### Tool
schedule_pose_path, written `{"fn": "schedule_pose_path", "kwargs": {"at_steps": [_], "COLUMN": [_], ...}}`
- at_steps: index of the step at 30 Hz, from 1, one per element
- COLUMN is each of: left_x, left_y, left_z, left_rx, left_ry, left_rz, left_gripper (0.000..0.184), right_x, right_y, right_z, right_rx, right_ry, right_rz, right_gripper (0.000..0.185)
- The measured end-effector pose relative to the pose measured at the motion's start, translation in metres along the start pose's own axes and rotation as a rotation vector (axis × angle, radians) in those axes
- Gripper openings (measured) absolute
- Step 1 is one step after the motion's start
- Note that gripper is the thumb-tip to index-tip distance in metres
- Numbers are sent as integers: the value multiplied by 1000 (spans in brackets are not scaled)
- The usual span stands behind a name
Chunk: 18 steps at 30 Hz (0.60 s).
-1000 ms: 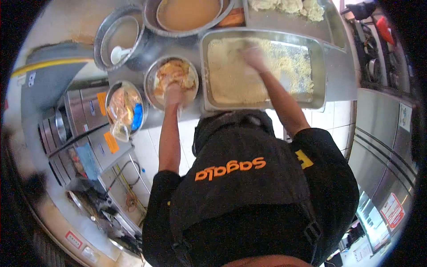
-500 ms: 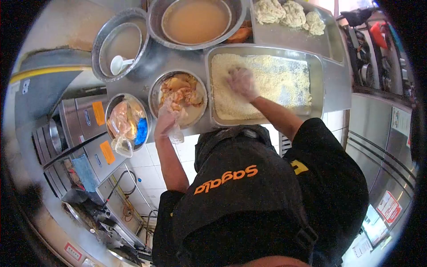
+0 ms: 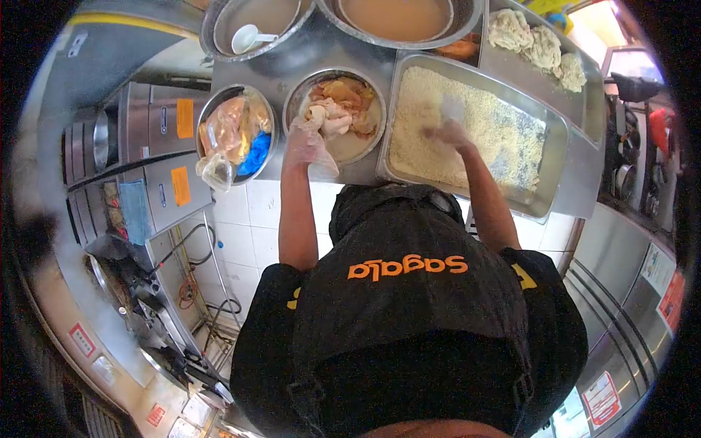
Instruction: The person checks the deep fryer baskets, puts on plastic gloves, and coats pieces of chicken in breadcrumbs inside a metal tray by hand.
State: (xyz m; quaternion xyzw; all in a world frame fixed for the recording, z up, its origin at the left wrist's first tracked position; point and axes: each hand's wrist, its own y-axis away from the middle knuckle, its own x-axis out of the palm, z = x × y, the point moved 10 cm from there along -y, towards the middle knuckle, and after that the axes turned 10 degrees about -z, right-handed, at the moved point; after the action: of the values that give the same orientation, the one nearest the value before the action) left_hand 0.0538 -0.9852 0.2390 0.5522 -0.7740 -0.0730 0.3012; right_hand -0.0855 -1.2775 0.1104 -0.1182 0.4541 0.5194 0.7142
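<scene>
My left hand, in a clear plastic glove, is closed on a pale piece of raw chicken at the near left side of a round metal bowl. More raw chicken pieces lie in that bowl with some cloudy liquid. My right hand is over the breading flour in a large rectangular metal tray. Motion smears its fingers, so whether they hold anything cannot be made out.
A second bowl at left holds bagged chicken and a blue bag. Behind stand two large basins of cloudy liquid, one with a white ladle. Several floured lumps sit on a metal tray at back right.
My left hand has lifted a pale chicken piece toward the bowl's near left. My right hand has shifted nearer in the flour. The camera view has also turned and moved.
</scene>
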Motion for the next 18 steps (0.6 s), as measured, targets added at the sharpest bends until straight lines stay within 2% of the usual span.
{"fn": "schedule_pose_path", "kwargs": {"at_steps": [1,2,4,5,7,9,10,11,12,14,16,17,18], "left_x": [-8,-16,-49,-70,-94,-77,-57,-47,-36,-26,-51,-64,-76], "left_y": [-4,-9,-30,-49,-61,-43,-33,-27,-21,-16,-31,-39,-46], "left_z": [13,27,52,60,72,51,37,29,21,18,29,41,53], "left_rx": [-57,-112,-19,128,284,184,209,258,310,464,327,262,207], "left_ry": [36,75,-166,-423,-696,-644,-665,-833,-1001,-1633,-1016,-807,-594], "left_rz": [-41,-85,-58,-19,19,-11,-10,4,15,65,-116,-146,-182], "left_gripper": [29,29,29,29,29,26,23,22,20,19,21,22,24], "right_x": [9,5,-2,-14,-33,-62,-79,-104,-121,-146,-125,-111,-85], "right_y": [17,32,55,52,44,30,27,30,38,51,54,53,53], "right_z": [3,3,4,9,20,12,12,12,36,72,36,13,-24], "right_rx": [27,129,330,234,41,-60,-109,31,1,-60,-19,-1,99], "right_ry": [-111,-275,-601,-585,-553,-368,-274,-84,12,205,109,62,172], "right_rz": [246,311,428,394,334,128,25,-133,-155,-197,-145,-119,11], "right_gripper": [62,62,62,62,64,61,59,53,50,45,45,46,46]}}
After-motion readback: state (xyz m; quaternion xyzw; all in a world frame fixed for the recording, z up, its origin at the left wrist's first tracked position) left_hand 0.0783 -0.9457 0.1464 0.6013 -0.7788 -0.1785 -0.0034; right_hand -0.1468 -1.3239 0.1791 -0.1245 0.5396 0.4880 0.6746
